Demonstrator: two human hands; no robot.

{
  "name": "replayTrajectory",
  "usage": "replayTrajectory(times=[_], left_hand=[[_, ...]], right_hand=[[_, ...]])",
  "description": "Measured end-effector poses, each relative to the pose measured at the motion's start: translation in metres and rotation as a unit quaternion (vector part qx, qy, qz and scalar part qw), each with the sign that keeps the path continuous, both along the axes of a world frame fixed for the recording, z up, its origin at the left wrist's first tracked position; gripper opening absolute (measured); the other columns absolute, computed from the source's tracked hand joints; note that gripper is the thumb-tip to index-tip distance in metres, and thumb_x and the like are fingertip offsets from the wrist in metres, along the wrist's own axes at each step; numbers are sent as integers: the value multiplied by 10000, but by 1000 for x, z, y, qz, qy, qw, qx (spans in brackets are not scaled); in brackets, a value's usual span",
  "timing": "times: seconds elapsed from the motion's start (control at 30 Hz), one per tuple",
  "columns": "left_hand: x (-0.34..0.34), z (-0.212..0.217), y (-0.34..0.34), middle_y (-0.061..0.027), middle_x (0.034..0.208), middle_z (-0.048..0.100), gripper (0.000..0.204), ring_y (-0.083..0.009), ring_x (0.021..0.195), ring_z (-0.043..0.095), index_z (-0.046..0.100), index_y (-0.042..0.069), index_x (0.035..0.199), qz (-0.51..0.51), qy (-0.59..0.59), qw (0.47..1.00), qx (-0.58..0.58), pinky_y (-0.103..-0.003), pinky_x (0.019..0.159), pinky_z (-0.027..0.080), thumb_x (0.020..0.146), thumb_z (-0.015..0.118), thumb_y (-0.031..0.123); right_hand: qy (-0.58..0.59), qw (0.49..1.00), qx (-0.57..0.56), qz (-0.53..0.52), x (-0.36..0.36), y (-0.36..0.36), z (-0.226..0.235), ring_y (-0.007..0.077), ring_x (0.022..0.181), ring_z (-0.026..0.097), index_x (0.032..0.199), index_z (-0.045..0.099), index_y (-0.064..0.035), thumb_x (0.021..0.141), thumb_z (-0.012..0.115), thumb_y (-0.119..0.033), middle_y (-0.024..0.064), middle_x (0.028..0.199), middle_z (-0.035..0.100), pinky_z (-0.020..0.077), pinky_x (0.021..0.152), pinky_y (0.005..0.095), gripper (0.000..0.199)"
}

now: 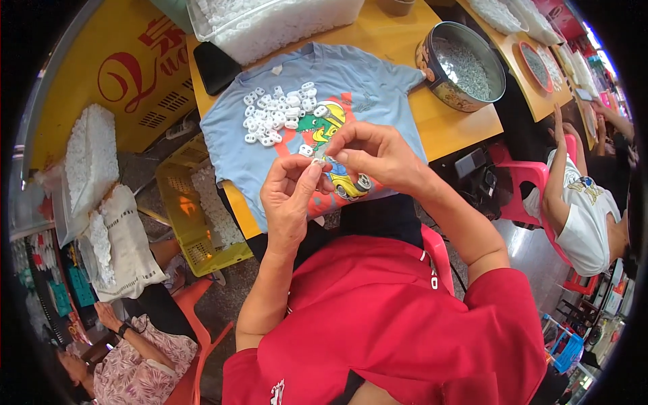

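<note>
My left hand pinches a small white plastic piece between thumb and fingertips, above the lower part of a spread shirt. My right hand is closed in a pinch right beside that piece; whatever lies between its fingertips is too small to make out. The light blue T-shirt with a colourful cartoon print covers much of the table. On its upper left part lies a loose pile of white plastic pieces, rounded and with holes. One more white piece rests just above my left fingers.
A round tin of small shiny parts stands at the table's right. White pieces fill a clear tub at the back, beside a black phone. A yellow crate is at left. Co-workers sit on both sides.
</note>
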State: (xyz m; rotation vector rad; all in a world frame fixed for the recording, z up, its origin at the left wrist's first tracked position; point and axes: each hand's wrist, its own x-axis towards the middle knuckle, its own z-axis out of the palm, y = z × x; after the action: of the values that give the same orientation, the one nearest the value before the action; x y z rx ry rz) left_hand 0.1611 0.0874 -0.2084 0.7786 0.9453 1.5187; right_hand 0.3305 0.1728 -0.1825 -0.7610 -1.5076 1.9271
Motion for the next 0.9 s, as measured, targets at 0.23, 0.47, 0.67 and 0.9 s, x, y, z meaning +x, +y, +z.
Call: replayTrajectory(times=[0.23, 0.47, 0.67, 0.9], left_hand=[[2, 5, -3, -52, 821, 624, 108, -99, 681, 599, 562, -6, 1020, 16, 36, 999, 23, -218, 622, 494, 933, 603, 42], [3, 7, -5, -59, 847, 638, 112, -90, 681, 596, 564, -5, 1024, 18, 41, 999, 10, -214, 616, 491, 930, 607, 38], [4, 7, -5, -72, 885, 651, 118, -94, 690, 600, 566, -4, 1028, 22, 36, 999, 14, -217, 621, 490, 926, 612, 31], [5, 8, -4, -72, 882, 648, 118, -101, 698, 604, 564, -6, 1028, 23, 33, 999, 14, -225, 631, 489, 925, 611, 28]], right_hand=[[15, 999, -39, -26, -8, -10, 4, 64, 701, 572, 1040, 627, 33, 923, 612, -58, 43, 883, 627, 471, 589, 218, 149], [28, 999, -39, -14, -6, -8, -5, 55, 664, 549, 1034, 636, 33, 932, 628, -117, 28, 858, 617, 460, 548, 210, 181], [23, 998, -51, -26, -7, -10, -9, 54, 658, 545, 1028, 629, 24, 942, 623, -151, 32, 864, 620, 456, 544, 208, 195], [32, 997, -50, -41, -9, -13, -9, 51, 646, 538, 1012, 618, 8, 949, 621, -178, 20, 863, 618, 449, 558, 206, 196]])
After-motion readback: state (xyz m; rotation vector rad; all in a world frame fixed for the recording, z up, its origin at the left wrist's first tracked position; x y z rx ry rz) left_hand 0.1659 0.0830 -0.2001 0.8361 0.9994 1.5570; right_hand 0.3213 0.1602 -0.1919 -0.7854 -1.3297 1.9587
